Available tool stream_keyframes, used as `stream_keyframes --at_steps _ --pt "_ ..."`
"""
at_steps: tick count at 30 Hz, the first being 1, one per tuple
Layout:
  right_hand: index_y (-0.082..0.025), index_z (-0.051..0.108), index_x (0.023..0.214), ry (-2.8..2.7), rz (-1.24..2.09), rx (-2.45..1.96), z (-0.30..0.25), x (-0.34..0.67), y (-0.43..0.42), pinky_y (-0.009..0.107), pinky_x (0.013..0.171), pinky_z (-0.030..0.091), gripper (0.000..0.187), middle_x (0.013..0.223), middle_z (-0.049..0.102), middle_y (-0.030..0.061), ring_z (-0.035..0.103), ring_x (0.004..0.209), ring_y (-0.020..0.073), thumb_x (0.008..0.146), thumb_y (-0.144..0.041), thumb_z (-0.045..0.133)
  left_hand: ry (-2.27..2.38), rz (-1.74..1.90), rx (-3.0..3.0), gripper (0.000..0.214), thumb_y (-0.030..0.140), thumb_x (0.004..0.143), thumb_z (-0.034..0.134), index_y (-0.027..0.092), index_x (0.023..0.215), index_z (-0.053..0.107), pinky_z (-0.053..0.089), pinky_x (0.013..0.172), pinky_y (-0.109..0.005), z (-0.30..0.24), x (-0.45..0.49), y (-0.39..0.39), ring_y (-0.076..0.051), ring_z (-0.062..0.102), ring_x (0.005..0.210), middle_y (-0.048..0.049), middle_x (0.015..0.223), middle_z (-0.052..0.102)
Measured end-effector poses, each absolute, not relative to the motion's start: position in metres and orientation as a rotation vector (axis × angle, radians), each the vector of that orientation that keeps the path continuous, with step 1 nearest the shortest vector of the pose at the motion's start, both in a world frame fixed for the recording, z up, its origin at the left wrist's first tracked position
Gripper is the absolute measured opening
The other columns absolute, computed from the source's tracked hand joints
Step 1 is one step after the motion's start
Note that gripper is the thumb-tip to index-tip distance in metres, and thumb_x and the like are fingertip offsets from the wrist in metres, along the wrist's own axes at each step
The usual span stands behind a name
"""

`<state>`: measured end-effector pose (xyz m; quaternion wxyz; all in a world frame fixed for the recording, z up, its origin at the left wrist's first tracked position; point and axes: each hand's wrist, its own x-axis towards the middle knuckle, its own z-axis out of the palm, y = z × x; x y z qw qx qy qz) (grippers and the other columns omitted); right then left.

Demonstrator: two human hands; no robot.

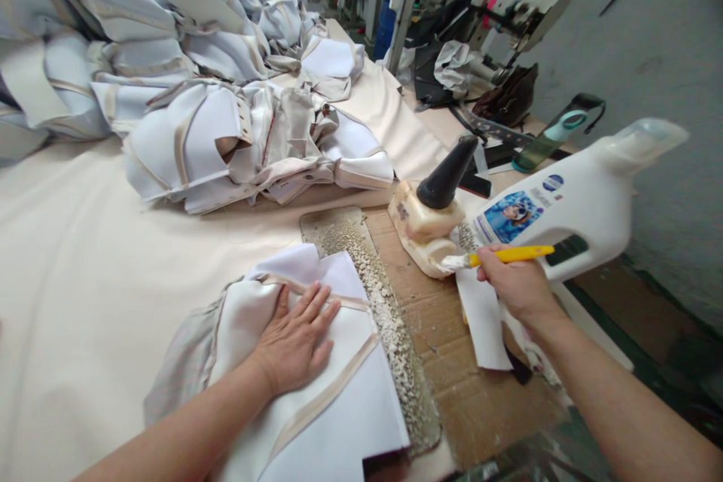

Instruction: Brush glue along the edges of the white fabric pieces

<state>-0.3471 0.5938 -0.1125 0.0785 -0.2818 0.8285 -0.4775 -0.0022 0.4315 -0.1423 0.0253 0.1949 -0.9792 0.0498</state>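
My left hand point(299, 335) lies flat with fingers spread on a white leather-like bag piece point(339, 399), which has beige strips and a grey cloth lining at its left. The piece's right edge rests over a long board point(389, 331) crusted with dried glue. In my right hand point(511, 282) is a paintbrush point(517, 254) with a yellow handle, gripped near its ferrule. Its whitened bristles reach the opening of a cream plastic glue container point(426, 230), which has a black cone point(449, 173) on top.
A heap of similar white pieces point(226, 135) covers the back left of the cloth-covered table point(73, 263). At the right, a large white jug point(581, 188) leans beside a green bottle point(545, 139). Cardboard point(434, 339) lies under the glue container. A sewing machine point(520, 15) stands behind.
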Motion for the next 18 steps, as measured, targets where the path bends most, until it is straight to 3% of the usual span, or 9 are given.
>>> stream_keyframes --at_steps 4,7,9,13,18 --pt "-0.02 0.06 0.073 2.497 -1.486 -0.886 -0.116 -0.343 0.603 0.031 0.059 0.043 0.028 0.06 0.062 0.0029 0.055 0.057 0.0186 0.077 -0.046 0.051 -3.011 0.193 0.592 0.055 0.054 0.089 0.037 0.029 0.138 0.041 -0.018 0.109 -0.049 -0.145 -0.002 0.432 -0.024 0.025 0.138 -0.0047 0.149 0.029" --pt "-0.02 0.064 0.088 2.347 -1.486 -1.105 -0.121 -0.334 0.608 0.033 0.075 0.047 0.028 0.083 0.068 0.0049 0.062 0.078 0.0215 0.075 -0.044 0.056 -3.006 0.218 0.594 0.055 0.053 0.089 0.039 0.028 0.137 0.042 -0.018 0.109 -0.048 -0.146 -0.002 0.433 -0.023 0.025 0.138 -0.0056 0.148 0.03" --pt "-0.021 0.066 0.087 2.272 -1.405 -1.162 -0.126 -0.328 0.615 0.033 0.08 0.047 0.028 0.092 0.069 0.0049 0.062 0.087 0.0224 0.071 -0.043 0.06 -3.0 0.239 0.596 0.055 0.053 0.089 0.039 0.027 0.136 0.043 -0.017 0.11 -0.048 -0.148 -0.002 0.433 -0.023 0.024 0.138 -0.0063 0.148 0.031" --pt "-0.02 0.067 0.081 2.248 -1.337 -1.074 -0.128 -0.324 0.633 0.031 0.078 0.047 0.028 0.085 0.069 0.0043 0.062 0.083 0.0221 0.069 -0.045 0.063 -2.999 0.274 0.598 0.056 0.053 0.089 0.039 0.024 0.137 0.043 -0.01 0.113 -0.044 -0.151 0.0 0.433 -0.024 0.021 0.139 -0.0072 0.149 0.03" --pt "-0.019 0.06 0.066 2.237 -1.514 -0.988 -0.124 -0.326 0.632 0.028 0.066 0.045 0.031 0.066 0.061 0.0021 0.057 0.068 0.0175 0.076 -0.047 0.057 -3.022 0.253 0.581 0.057 0.051 0.089 0.039 0.022 0.138 0.041 -0.003 0.115 -0.04 -0.15 -0.001 0.433 -0.024 0.018 0.14 -0.0075 0.15 0.028"
